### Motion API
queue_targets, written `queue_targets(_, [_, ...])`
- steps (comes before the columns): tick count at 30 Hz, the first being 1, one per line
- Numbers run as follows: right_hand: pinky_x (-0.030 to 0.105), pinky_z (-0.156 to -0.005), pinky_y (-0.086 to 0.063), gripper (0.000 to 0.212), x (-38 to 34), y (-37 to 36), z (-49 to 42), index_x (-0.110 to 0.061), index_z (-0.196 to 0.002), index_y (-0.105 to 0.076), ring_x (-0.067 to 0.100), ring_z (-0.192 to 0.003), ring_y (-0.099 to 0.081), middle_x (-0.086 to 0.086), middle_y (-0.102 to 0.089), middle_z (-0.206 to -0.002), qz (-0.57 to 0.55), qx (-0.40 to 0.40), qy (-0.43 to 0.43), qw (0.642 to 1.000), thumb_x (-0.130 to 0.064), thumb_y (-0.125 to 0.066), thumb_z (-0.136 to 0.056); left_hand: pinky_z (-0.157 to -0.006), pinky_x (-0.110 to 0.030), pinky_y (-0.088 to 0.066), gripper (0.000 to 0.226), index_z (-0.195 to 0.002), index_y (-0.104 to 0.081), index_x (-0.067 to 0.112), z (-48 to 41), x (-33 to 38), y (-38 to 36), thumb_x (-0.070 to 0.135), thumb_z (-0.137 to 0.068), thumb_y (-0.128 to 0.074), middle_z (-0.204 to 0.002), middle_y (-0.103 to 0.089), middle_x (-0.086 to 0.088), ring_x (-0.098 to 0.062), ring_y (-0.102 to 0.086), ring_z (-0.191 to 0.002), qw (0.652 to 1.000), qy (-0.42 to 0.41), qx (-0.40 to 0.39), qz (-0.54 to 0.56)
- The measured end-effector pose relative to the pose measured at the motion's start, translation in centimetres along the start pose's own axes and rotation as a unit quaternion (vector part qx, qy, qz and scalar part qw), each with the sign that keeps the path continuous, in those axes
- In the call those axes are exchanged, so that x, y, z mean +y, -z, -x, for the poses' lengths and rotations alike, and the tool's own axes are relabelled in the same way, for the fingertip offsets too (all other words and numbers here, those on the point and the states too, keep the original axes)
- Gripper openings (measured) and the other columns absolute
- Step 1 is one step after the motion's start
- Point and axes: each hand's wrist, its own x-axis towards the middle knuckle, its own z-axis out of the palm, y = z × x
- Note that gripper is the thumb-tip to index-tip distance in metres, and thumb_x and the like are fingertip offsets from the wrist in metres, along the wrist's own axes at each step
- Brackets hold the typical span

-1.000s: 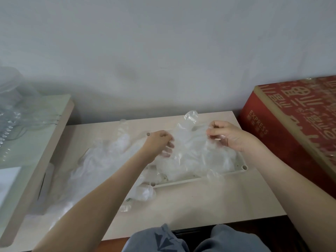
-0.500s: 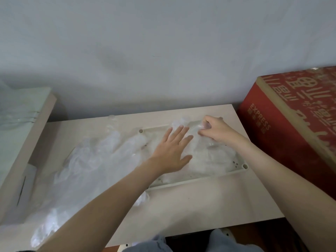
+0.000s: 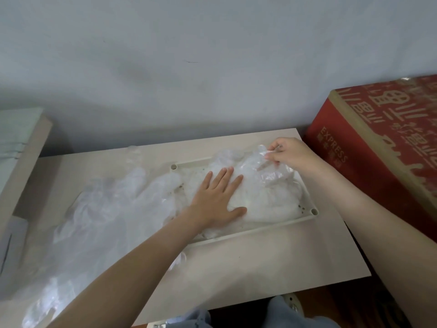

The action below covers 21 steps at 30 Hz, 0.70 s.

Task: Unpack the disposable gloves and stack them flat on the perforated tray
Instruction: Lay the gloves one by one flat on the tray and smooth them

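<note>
In the head view, a pale table [image 3: 260, 268] stands against a grey wall, and the perforated tray [image 3: 260, 229] lies on the far right part of it, with a round hole at each visible corner. The gloves on the tray [image 3: 272, 202] form a white, crumpled layer that covers nearly all of the tray floor. The left hand [image 3: 217, 200] lies palm down on this layer, a little to the 9 o'clock side of the tray's middle. Its fingers are straight and spread, pointing toward 1 o'clock, and they press the plastic flat without gripping it. The right hand [image 3: 290, 155] is over the tray's corner at 1 o'clock. Its thumb and fingertips are closed together and pinch the edge of one clear glove [image 3: 264, 169]. From this pinch the glove hangs down toward 7 o'clock, wrinkled and partly lifted, and its lower part reaches the layer just beside the left fingertips. At 9 o'clock from the tray, the loose gloves [image 3: 106, 209] lie in a wide pile on the table, and the pile touches the tray's left side. A red carton [image 3: 378, 147] stands at 3 o'clock from the table, close to the right forearm. A light shelf [image 3: 26, 157] is at the left edge.
</note>
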Motion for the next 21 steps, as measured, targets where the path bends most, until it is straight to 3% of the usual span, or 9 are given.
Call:
queue_targets(3, [0.013, -0.055, -0.038, 0.006, 0.1, 0.5, 0.6, -0.012, -0.089, -0.063, 0.006, -0.065, -0.055, -0.001, -0.066, -0.069, -0.023, 0.074, 0.023, 0.997, -0.016, -0.066, -0.086, -0.118, -0.043, 0.013, 0.094, -0.152, 0.011, 0.029, 0.1, 0.0, 0.0, 0.076, -0.071, 0.003, -0.159, 0.021, -0.003, -0.016, 0.021, -0.145, 1.0, 0.006, 0.004, -0.007])
queue_targets(6, [0.012, -0.064, -0.04, 0.016, -0.1, 0.5, 1.3, -0.015, -0.101, -0.058, 0.002, -0.073, -0.054, -0.007, -0.064, -0.08, -0.048, 0.121, 0.045, 0.991, -0.013, -0.064, -0.086, -0.118, -0.045, 0.012, 0.096, -0.152, 0.01, 0.029, 0.1, 0.1, 0.2, 0.077, -0.069, 0.004, -0.158, 0.021, -0.005, -0.021, 0.021, -0.145, 1.0, 0.011, 0.011, -0.016])
queue_targets(9, [0.017, -0.072, -0.039, 0.023, -0.5, -1.0, 2.5, -0.012, -0.112, -0.057, 0.009, -0.08, -0.055, -0.002, -0.061, -0.092, 0.002, 0.109, 0.098, 0.989, -0.007, -0.057, -0.089, -0.117, -0.046, 0.013, 0.099, -0.152, 0.009, 0.028, 0.0, 0.1, 0.2, 0.079, -0.067, 0.002, -0.159, 0.02, -0.005, -0.024, 0.022, -0.145, 0.999, 0.023, 0.019, -0.016])
queue_targets(11, [0.022, -0.088, -0.039, 0.03, -0.8, -2.9, 3.3, -0.01, -0.119, -0.058, 0.019, -0.104, -0.056, 0.004, -0.062, -0.111, 0.07, 0.059, 0.161, 0.983, -0.008, -0.057, -0.09, -0.117, -0.047, 0.014, 0.1, -0.152, 0.01, 0.029, -0.1, 0.1, 0.2, 0.081, -0.067, 0.001, -0.158, 0.022, -0.004, -0.024, 0.024, -0.144, 0.999, 0.029, 0.014, -0.013])
queue_targets(13, [0.03, -0.107, -0.028, 0.047, -0.6, -5.1, 4.2, -0.01, -0.137, -0.047, 0.026, -0.132, -0.041, 0.008, -0.048, -0.141, 0.179, -0.016, 0.184, 0.966, -0.021, -0.057, -0.092, -0.117, -0.048, 0.012, 0.102, -0.152, 0.009, 0.03, -0.2, 0.1, 0.2, 0.081, -0.065, -0.002, -0.158, 0.022, -0.005, -0.025, 0.024, -0.144, 0.999, 0.033, 0.01, -0.003])
queue_targets(15, [0.034, -0.117, -0.009, 0.066, 0.4, -7.0, 4.9, -0.014, -0.152, -0.02, 0.022, -0.147, -0.01, 0.007, -0.014, -0.16, 0.263, -0.083, 0.142, 0.951, -0.039, -0.047, -0.098, -0.117, -0.049, 0.01, 0.104, -0.152, 0.009, 0.03, -0.2, 0.2, 0.2, 0.082, -0.063, -0.002, -0.158, 0.022, -0.005, -0.026, 0.024, -0.144, 0.999, 0.04, 0.006, 0.0])
queue_targets(17, [0.037, -0.118, 0.005, 0.07, 1.6, -7.8, 5.0, -0.02, -0.154, 0.002, 0.018, -0.148, 0.012, 0.003, 0.011, -0.161, 0.302, -0.11, 0.093, 0.943, -0.049, -0.032, -0.1, -0.117, -0.049, 0.009, 0.105, -0.152, 0.01, 0.03, -0.2, 0.2, 0.2, 0.083, -0.062, -0.001, -0.158, 0.022, -0.005, -0.027, 0.023, -0.144, 0.999, 0.047, 0.001, -0.007])
queue_targets(21, [0.038, -0.117, 0.01, 0.065, 2.5, -7.1, 4.0, -0.018, -0.153, 0.01, 0.018, -0.147, 0.016, 0.003, 0.015, -0.16, 0.318, -0.076, 0.037, 0.944, -0.047, -0.018, -0.102, -0.117, -0.05, 0.01, 0.096, -0.151, 0.013, 0.03, 0.0, 0.0, 0.3, 0.081, -0.08, -0.025, -0.158, 0.022, -0.008, -0.029, 0.024, -0.144, 0.999, 0.051, -0.011, -0.011])
